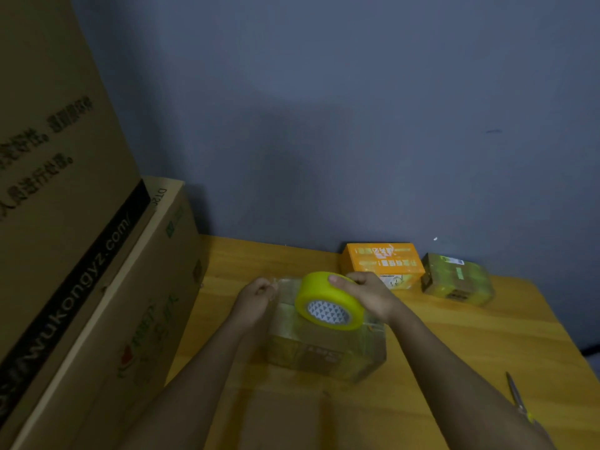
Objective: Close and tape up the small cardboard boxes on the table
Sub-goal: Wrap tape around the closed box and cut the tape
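Two hands work over the tape-wrapped brown cardboard box (324,345) mid-worktop (454,345): right hand (365,292) grips the yellow tape roll (329,302) above it, left hand (258,295) pinches the clear tape end (276,284) at its far-left edge.

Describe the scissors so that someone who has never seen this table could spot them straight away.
Start at the wooden table and follow its right-hand side toward the near edge. There, just beyond the forearm of the right hand, which grips the yellow tape roll, lie the scissors. They are the only slim metal thing on the table, lying flat and untouched, with a bit of yellow at the handle end.
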The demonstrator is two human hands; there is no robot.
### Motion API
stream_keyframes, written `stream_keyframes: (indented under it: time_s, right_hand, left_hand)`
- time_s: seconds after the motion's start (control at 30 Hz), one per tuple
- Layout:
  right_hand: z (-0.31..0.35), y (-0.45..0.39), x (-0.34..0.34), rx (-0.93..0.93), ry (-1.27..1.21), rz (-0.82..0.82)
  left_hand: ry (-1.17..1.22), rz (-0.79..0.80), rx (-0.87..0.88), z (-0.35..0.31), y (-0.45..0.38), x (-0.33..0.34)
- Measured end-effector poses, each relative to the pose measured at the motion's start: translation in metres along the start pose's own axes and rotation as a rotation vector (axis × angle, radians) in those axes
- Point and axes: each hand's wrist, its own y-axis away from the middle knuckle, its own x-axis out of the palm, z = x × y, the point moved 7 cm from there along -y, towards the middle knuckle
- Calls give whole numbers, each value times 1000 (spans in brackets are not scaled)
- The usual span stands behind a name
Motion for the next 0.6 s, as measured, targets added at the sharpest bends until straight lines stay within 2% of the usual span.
stream_keyframes:
  time_s: [0.07,0.27,0.6]
  right_hand:
    - [-1,0,6,-2,-57,-15]
    - [7,-19,24,33,15,-47]
    - [19,-29,32,60,154,-64]
  left_hand:
    - [7,7,-3,2,-3,0]
    - [-53,51,-75,16,-12,-4]
    - [164,69,-208,47,-18,12]
